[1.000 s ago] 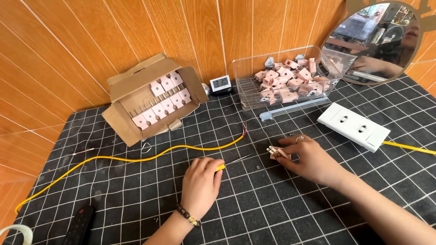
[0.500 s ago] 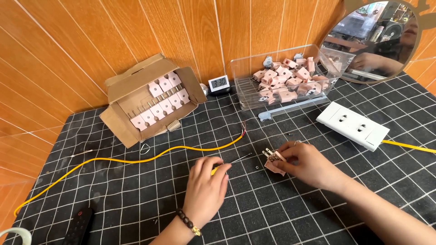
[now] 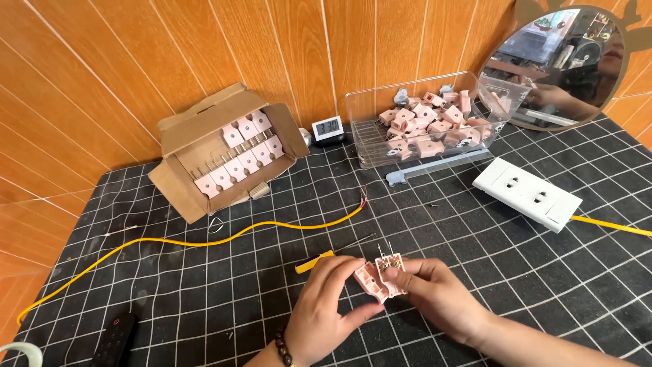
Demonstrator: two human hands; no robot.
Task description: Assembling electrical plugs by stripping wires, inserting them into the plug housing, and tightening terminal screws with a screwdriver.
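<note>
— Plug [image 3: 382,277], the pink one with its shell split in two, sits low in the middle of the desk [image 3: 475,245], pinched between both hands. What is each hand doing with it?

— The left hand [image 3: 326,306] is closed on the lower half, thumb under and fingers over. The right hand [image 3: 438,292] grips the upper half, where thin metal pins stick up.

— How would you handle it well?

— My judgement: keep the halves low over the desk so a loose screw cannot roll far, hold by the plastic sides rather than the pins, and line up the edges before pressing. The screwdriver [image 3: 326,255] with the yellow handle lies just beside the left hand, within easy reach.

— And the packages?

— A brown cardboard box [image 3: 204,146] stands open at the back left, flaps up, with rows of pink plugs laid flat inside. Right of it, against the wood wall, is a small white clock [image 3: 327,128] with a dark display. Next comes a clear plastic bin [image 3: 380,139] heaped with more pink plugs. A white power strip [image 3: 528,194] lies at the right, with a yellow cable running off. A second yellow wire [image 3: 204,242] curves across the desk.
</note>
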